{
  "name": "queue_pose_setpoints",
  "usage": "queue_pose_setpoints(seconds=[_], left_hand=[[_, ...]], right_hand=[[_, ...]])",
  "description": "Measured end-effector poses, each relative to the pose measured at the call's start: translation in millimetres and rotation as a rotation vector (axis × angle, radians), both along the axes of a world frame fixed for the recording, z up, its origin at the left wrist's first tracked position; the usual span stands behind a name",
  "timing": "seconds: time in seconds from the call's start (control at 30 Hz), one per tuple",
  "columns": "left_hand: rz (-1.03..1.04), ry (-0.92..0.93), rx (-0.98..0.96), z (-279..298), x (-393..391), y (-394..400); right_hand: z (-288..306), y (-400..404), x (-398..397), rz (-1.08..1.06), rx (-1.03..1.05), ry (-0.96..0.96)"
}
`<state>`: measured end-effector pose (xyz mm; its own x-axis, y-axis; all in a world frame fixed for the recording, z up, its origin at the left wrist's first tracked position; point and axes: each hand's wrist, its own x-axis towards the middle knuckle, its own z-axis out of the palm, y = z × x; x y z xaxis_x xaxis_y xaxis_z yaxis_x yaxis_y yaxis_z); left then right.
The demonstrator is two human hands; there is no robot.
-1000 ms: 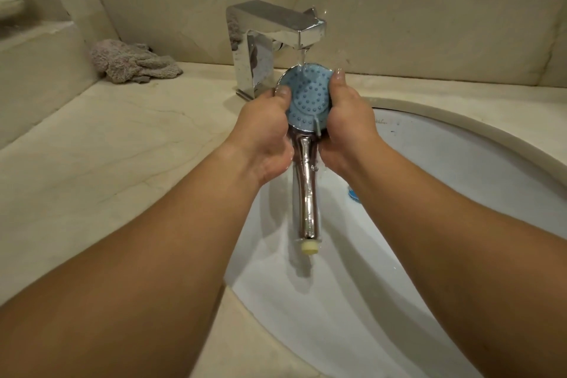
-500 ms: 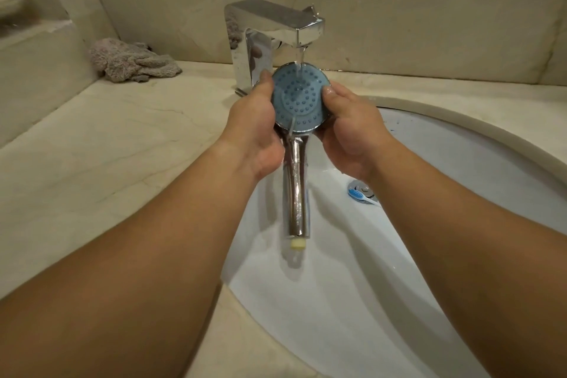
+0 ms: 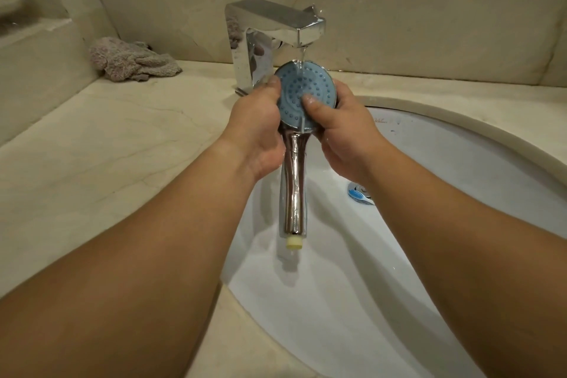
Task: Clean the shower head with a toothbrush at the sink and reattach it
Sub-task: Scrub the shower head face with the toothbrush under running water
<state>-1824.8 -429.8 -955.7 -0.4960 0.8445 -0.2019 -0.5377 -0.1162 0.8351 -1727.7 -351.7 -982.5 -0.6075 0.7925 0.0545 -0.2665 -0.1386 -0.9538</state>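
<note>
Far to the left of the square chrome faucet (image 3: 270, 39), a crumpled grey-mauve cloth (image 3: 132, 59) lies on the beige marble tabletop (image 3: 107, 147), against the wall. The faucet stands at the back rim of the white oval ceramic sink (image 3: 460, 193), and a thin stream of water (image 3: 302, 55) falls from its spout. Directly under the spout, over the basin, is the chrome hand shower head with a round blue nozzle face (image 3: 302, 92), its face turned up toward the camera and its handle hanging down, ending in a cream plastic fitting. The left hand (image 3: 257, 129) grips the head's left edge, fingers curled behind it and thumb at the rim. The right hand (image 3: 343, 132) holds the right edge, its fingers wrapped behind and its thumb pressed onto the blue face. Below and right of the faucet, at the sink bottom, a blue object (image 3: 357, 195) lies at the metal drain.
</note>
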Motion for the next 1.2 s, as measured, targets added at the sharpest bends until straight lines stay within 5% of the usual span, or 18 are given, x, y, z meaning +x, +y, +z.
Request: queue_pose_setpoints(seconds=[0.27,0.53,0.73,0.9,1.2], left_hand=[[-0.002,0.077,-0.017,-1.7,4.0,-0.7],[-0.027,0.031,0.008,-0.1,-2.4,0.6],[0.005,0.017,0.006,-2.0,4.2,3.0],[-0.011,0.064,0.002,-0.8,11.8,0.6],[-0.064,0.074,-0.012,3.6,7.3,-2.8]], right_hand=[[2.6,-7.4,-6.3,-0.137,0.184,-0.224],[5.7,13.9,22.0,0.134,0.193,-0.167],[3.2,10.1,-4.0,-0.2,0.227,-0.3],[12.0,4.2,-20.5,-0.341,0.036,-0.312],[7.8,13.0,6.3,-0.054,0.182,-0.327]])
